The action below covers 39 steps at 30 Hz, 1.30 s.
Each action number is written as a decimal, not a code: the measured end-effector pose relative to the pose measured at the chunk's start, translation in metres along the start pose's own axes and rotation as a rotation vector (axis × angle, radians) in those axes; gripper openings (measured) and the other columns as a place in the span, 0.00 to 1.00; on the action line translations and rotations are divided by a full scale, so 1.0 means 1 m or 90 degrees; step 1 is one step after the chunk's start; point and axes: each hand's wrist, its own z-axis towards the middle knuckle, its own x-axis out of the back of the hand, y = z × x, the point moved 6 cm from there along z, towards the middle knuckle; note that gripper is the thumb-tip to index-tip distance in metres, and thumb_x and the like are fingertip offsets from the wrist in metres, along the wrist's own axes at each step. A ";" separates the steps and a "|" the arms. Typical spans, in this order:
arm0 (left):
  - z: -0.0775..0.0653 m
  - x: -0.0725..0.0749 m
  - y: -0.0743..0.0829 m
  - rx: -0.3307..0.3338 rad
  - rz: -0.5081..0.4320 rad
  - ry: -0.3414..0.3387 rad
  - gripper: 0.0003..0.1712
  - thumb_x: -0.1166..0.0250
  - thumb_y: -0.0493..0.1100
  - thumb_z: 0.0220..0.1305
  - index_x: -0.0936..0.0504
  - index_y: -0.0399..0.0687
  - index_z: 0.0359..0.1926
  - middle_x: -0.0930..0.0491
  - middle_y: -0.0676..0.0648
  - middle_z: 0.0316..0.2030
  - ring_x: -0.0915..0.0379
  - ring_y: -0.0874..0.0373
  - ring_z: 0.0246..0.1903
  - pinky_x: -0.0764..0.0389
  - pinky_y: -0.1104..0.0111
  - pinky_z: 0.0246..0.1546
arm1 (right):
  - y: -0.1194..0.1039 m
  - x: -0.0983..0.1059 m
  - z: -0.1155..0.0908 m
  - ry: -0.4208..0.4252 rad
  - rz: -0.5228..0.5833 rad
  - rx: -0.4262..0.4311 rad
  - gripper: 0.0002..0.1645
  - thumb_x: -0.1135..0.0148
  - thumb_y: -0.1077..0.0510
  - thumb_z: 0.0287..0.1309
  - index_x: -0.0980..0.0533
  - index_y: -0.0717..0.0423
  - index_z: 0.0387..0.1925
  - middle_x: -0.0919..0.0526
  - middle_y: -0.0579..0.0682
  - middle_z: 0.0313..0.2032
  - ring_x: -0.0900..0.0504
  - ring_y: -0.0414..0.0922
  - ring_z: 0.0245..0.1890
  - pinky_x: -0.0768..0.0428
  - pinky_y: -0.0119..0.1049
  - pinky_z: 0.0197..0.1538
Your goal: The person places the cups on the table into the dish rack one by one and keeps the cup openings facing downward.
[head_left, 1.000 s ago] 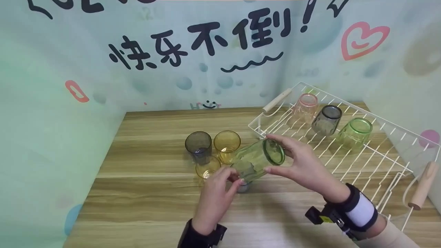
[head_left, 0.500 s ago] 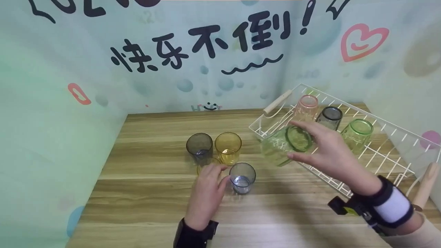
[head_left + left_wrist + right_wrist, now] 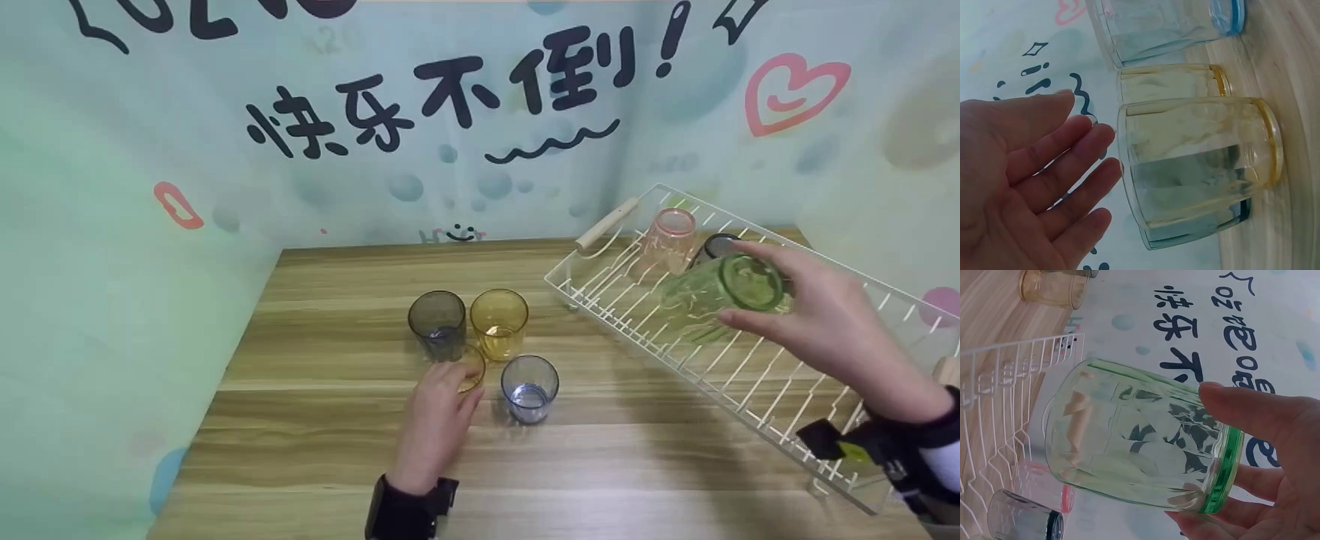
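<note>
Over the wire rack, my right hand [image 3: 832, 322] grips a green drinking glass [image 3: 694, 300] by its base end, thumb on one side and fingers on the other. The glass is tilted, its mouth facing down and left. My left hand [image 3: 431, 427] is at the front yellow glass [image 3: 474, 367], partly covering it in the head view. From the left wrist, the loosely extended fingers [image 3: 1086, 185] show right at the rim of that yellow glass [image 3: 1196, 169], not wrapped around it. A clear bluish glass [image 3: 529, 388] stands upright to its right.
Behind the left hand stand a dark grey glass [image 3: 437, 322] and another yellow glass [image 3: 500, 322], both upright. The white wire rack [image 3: 757, 409] with wooden handles [image 3: 607, 223] holds an upside-down pink glass [image 3: 670, 240] and a grey one [image 3: 720, 246], partly hidden.
My right hand has carried the green glass rightward from above the table to over the rack. My left hand has left that glass and moved left to the front yellow glass.
</note>
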 end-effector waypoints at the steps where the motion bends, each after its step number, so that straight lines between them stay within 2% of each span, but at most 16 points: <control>1: 0.000 0.000 -0.001 0.000 -0.001 -0.001 0.13 0.35 0.44 0.52 0.21 0.50 0.41 0.19 0.51 0.40 0.25 0.58 0.44 0.23 0.65 0.50 | 0.004 0.002 0.000 0.002 -0.002 -0.007 0.47 0.28 0.42 0.37 0.38 0.37 0.62 0.30 0.61 0.59 0.31 0.61 0.54 0.34 0.59 0.50; 6: -0.001 -0.002 -0.004 0.001 -0.002 -0.014 0.12 0.35 0.46 0.53 0.20 0.49 0.40 0.18 0.50 0.41 0.24 0.56 0.45 0.26 0.61 0.55 | 0.025 0.009 -0.002 -0.006 -0.023 -0.050 0.49 0.29 0.40 0.36 0.38 0.40 0.63 0.31 0.63 0.59 0.34 0.66 0.55 0.36 0.59 0.50; 12: -0.001 -0.004 -0.007 0.004 -0.007 -0.019 0.13 0.35 0.45 0.53 0.20 0.49 0.41 0.18 0.49 0.41 0.24 0.56 0.46 0.27 0.60 0.55 | 0.049 0.021 -0.004 -0.001 -0.057 -0.093 0.52 0.30 0.37 0.37 0.40 0.48 0.64 0.31 0.68 0.57 0.32 0.67 0.50 0.34 0.60 0.45; 14: -0.001 -0.003 -0.008 0.003 0.000 -0.011 0.13 0.34 0.45 0.52 0.20 0.49 0.41 0.18 0.50 0.40 0.24 0.57 0.44 0.25 0.62 0.53 | 0.057 0.025 -0.005 0.002 -0.061 -0.112 0.53 0.31 0.37 0.37 0.41 0.49 0.65 0.31 0.69 0.56 0.31 0.66 0.48 0.33 0.55 0.43; 17: -0.002 -0.002 -0.010 0.010 0.013 0.001 0.14 0.33 0.46 0.50 0.20 0.51 0.40 0.18 0.51 0.39 0.24 0.58 0.42 0.22 0.65 0.47 | 0.070 0.030 -0.007 0.017 -0.041 -0.135 0.53 0.30 0.40 0.39 0.43 0.52 0.65 0.31 0.71 0.55 0.30 0.66 0.47 0.33 0.35 0.39; 20: -0.002 -0.001 -0.012 0.019 0.024 0.010 0.14 0.32 0.46 0.49 0.20 0.52 0.39 0.18 0.52 0.38 0.24 0.59 0.41 0.21 0.66 0.45 | 0.084 0.034 -0.009 0.045 -0.007 -0.139 0.52 0.29 0.46 0.40 0.43 0.58 0.64 0.32 0.73 0.54 0.26 0.40 0.42 0.40 0.19 0.35; 21: -0.003 -0.001 -0.013 0.025 0.028 0.011 0.14 0.32 0.47 0.49 0.20 0.52 0.39 0.19 0.52 0.38 0.24 0.60 0.40 0.21 0.67 0.44 | 0.088 0.036 -0.010 0.054 0.002 -0.141 0.51 0.29 0.47 0.41 0.43 0.59 0.64 0.33 0.74 0.54 0.29 0.31 0.40 0.42 0.16 0.33; 23: -0.003 0.000 -0.015 0.027 0.034 0.012 0.15 0.32 0.47 0.48 0.20 0.52 0.39 0.19 0.53 0.38 0.24 0.60 0.40 0.21 0.67 0.43 | 0.096 0.038 -0.011 0.073 0.012 -0.144 0.50 0.29 0.50 0.41 0.43 0.62 0.63 0.33 0.74 0.54 0.40 0.18 0.33 0.42 0.12 0.31; 24: -0.003 0.000 -0.015 0.027 0.036 0.011 0.15 0.32 0.47 0.48 0.20 0.52 0.39 0.19 0.53 0.37 0.24 0.60 0.40 0.21 0.67 0.43 | 0.101 0.038 -0.012 0.082 0.011 -0.151 0.50 0.29 0.50 0.41 0.43 0.62 0.63 0.32 0.71 0.53 0.46 0.15 0.31 0.42 0.11 0.31; 26: -0.003 0.000 -0.016 0.028 0.038 0.008 0.15 0.32 0.46 0.48 0.21 0.52 0.39 0.19 0.53 0.37 0.24 0.59 0.40 0.21 0.67 0.42 | 0.108 0.039 -0.014 0.093 0.013 -0.161 0.49 0.30 0.52 0.42 0.44 0.64 0.63 0.33 0.68 0.52 0.46 0.16 0.32 0.43 0.11 0.31; 29: -0.003 0.000 -0.018 0.030 0.040 0.000 0.15 0.32 0.47 0.49 0.21 0.52 0.40 0.19 0.54 0.38 0.24 0.59 0.40 0.21 0.67 0.42 | 0.124 0.040 -0.018 0.112 0.028 -0.172 0.48 0.30 0.55 0.42 0.43 0.64 0.63 0.32 0.46 0.45 0.46 0.17 0.32 0.42 0.11 0.32; 30: -0.003 -0.001 -0.019 0.030 0.039 -0.002 0.15 0.32 0.47 0.49 0.21 0.53 0.40 0.19 0.54 0.38 0.24 0.59 0.40 0.21 0.67 0.42 | 0.139 0.039 -0.017 0.120 0.027 -0.178 0.49 0.29 0.54 0.41 0.43 0.60 0.64 0.34 0.38 0.43 0.45 0.18 0.33 0.42 0.12 0.32; 31: -0.004 -0.001 -0.019 0.029 0.040 -0.004 0.15 0.32 0.47 0.49 0.21 0.53 0.40 0.19 0.54 0.38 0.24 0.59 0.40 0.21 0.66 0.42 | 0.155 0.038 -0.017 0.126 0.025 -0.184 0.49 0.29 0.53 0.41 0.42 0.56 0.64 0.33 0.37 0.44 0.45 0.18 0.33 0.42 0.13 0.32; 33: -0.004 0.000 -0.020 0.024 0.041 -0.005 0.16 0.32 0.47 0.48 0.21 0.53 0.40 0.19 0.53 0.38 0.24 0.59 0.40 0.21 0.67 0.42 | 0.190 0.035 -0.017 0.143 0.026 -0.195 0.50 0.27 0.50 0.38 0.41 0.49 0.64 0.37 0.26 0.41 0.44 0.18 0.33 0.41 0.12 0.32; 36: -0.005 0.000 -0.020 0.015 0.044 -0.002 0.16 0.31 0.45 0.47 0.21 0.52 0.40 0.19 0.54 0.38 0.24 0.59 0.39 0.21 0.67 0.41 | 0.220 0.034 -0.018 0.163 0.023 -0.212 0.50 0.26 0.47 0.36 0.40 0.39 0.63 0.37 0.22 0.40 0.44 0.18 0.34 0.41 0.11 0.32; 39: -0.006 0.000 -0.020 0.010 0.049 0.000 0.17 0.31 0.45 0.47 0.21 0.52 0.41 0.20 0.54 0.38 0.25 0.60 0.39 0.21 0.68 0.41 | 0.202 0.037 -0.025 0.154 0.051 -0.221 0.49 0.28 0.50 0.39 0.41 0.43 0.64 0.41 0.16 0.35 0.43 0.17 0.34 0.42 0.10 0.33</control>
